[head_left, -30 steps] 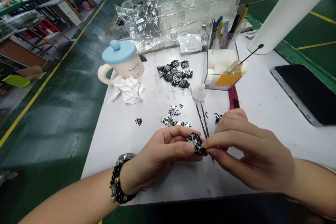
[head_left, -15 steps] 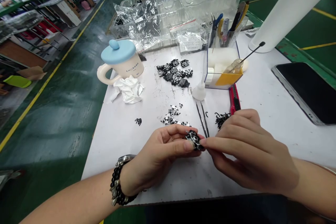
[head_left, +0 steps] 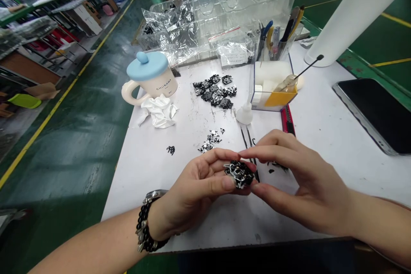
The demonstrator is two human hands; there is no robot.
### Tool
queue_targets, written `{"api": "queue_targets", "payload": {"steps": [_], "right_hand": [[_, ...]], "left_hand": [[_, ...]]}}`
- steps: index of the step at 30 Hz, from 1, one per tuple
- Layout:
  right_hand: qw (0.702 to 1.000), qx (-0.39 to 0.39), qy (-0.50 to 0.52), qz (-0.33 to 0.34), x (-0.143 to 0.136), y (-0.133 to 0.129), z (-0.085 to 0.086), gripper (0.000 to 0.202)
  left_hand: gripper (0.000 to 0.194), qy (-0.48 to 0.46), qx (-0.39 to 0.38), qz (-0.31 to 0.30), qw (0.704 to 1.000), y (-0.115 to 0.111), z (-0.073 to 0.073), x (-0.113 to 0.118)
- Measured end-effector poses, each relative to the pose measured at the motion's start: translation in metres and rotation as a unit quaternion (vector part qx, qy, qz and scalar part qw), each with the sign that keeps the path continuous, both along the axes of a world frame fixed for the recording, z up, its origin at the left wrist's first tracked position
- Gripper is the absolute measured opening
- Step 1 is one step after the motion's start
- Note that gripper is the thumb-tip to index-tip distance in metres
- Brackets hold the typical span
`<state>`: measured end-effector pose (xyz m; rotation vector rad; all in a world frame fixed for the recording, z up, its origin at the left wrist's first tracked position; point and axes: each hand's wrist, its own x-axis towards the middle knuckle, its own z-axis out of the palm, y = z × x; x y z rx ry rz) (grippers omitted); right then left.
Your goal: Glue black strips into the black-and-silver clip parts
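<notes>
My left hand (head_left: 205,180) is closed on a small black-and-silver mechanical part (head_left: 239,173), its thumb pressed on the near edge. From the right, my right hand (head_left: 298,171) spans the same part, with the index fingertip at its far edge and the thumb at its near right corner. Dark tweezers (head_left: 246,139) lie just behind, partly hidden by my fingers. Beyond my left hand is a scatter of tiny silver pieces (head_left: 212,139). Small black hook-shaped pieces (head_left: 276,165) lie partly under my right hand. Farther back sits a pile of similar black parts (head_left: 216,92).
A lidded mug (head_left: 154,77) and crumpled tissue (head_left: 159,111) stand at left. At back right are a clear tool holder (head_left: 272,90), a white nozzle bottle (head_left: 244,114), a red cutter (head_left: 288,120) and a phone (head_left: 375,111). Clear trays (head_left: 237,6) line the back; a person sits beyond.
My right hand's fingers have gone from a pinch at the part's right side to a wider span around it. The part has turned slightly, showing more of its face.
</notes>
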<state>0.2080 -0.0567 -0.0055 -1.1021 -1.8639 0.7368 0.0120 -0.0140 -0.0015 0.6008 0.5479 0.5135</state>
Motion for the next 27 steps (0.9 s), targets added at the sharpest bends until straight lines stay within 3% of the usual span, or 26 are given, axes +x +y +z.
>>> {"api": "queue_targets", "payload": {"steps": [6,8,9,10,11,13,14,15,16,20,27], "right_hand": [[0.996,-0.06,0.042,0.042,0.001,0.005,-0.002,0.022],[0.992,-0.095,0.062,0.05,0.002,0.006,-0.001,0.019],[0.991,-0.105,0.069,0.049,0.002,0.006,-0.001,0.019],[0.99,-0.11,0.073,0.047,0.002,0.007,-0.001,0.019],[0.99,-0.111,0.073,0.045,0.003,0.007,-0.001,0.019],[0.99,-0.111,0.068,0.047,0.003,0.007,-0.002,0.021],[0.99,-0.111,0.068,0.05,0.002,0.006,-0.003,0.021],[0.99,-0.11,0.069,0.052,0.002,0.006,-0.003,0.02],[0.99,-0.111,0.07,0.053,0.002,0.005,-0.004,0.02],[0.989,-0.119,0.066,0.055,0.0,0.005,-0.005,0.016],[0.99,-0.116,0.046,0.065,0.0,0.005,-0.005,0.017]], "left_hand": [[0.03,-0.006,0.044,-0.052,0.998,0.001,-0.001,-0.004],[0.033,0.046,0.146,-0.067,0.986,0.002,0.0,-0.008],[0.038,0.085,0.234,-0.054,0.967,0.002,0.001,-0.011],[0.045,0.127,0.343,-0.029,0.93,0.002,0.003,-0.013],[0.052,0.166,0.461,0.009,0.871,0.003,0.004,-0.015],[0.062,0.213,0.657,0.066,0.72,0.004,0.006,-0.018],[0.062,0.222,0.717,0.081,0.656,0.005,0.006,-0.019],[0.061,0.227,0.756,0.082,0.609,0.005,0.007,-0.019],[0.059,0.232,0.777,0.08,0.58,0.006,0.007,-0.019],[0.047,0.235,0.804,0.06,0.542,0.008,0.008,-0.018],[0.038,0.236,0.806,0.047,0.54,0.009,0.01,-0.017]]}}
